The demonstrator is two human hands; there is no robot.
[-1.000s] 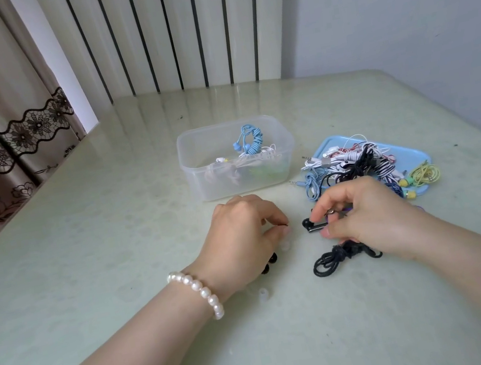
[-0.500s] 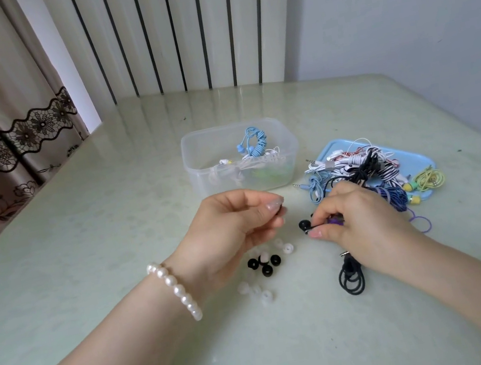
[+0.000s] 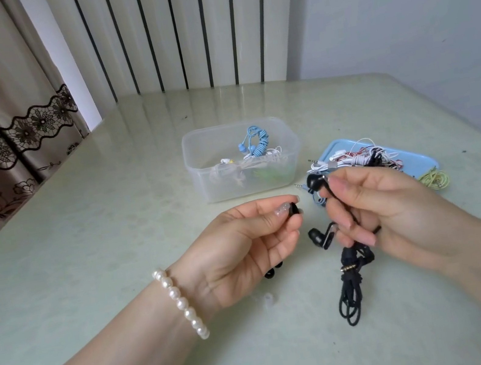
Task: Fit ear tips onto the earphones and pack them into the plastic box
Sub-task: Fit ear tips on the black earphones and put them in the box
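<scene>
My left hand (image 3: pixel 244 246) pinches black ear tip (image 3: pixel 388 192) between thumb and forefinger, held above table (image 3: pixel 101 255). My right hand (image 3: pixel 375 206) grips black earphones (image 3: pixel 348 266); one bud (image 3: pixel 314 182) up top, pointing left toward ear tip, not touching it. Second bud (image 3: pixel 316 237) hangs lower. Cable bundle dangles, long axis running near-far, toward me. Plastic box (image 3: pixel 217 183) far centre, blue earphones (image 3: pixel 255 146) inside. Blue tray (image 3: pixel 422 163) right of box.
</scene>
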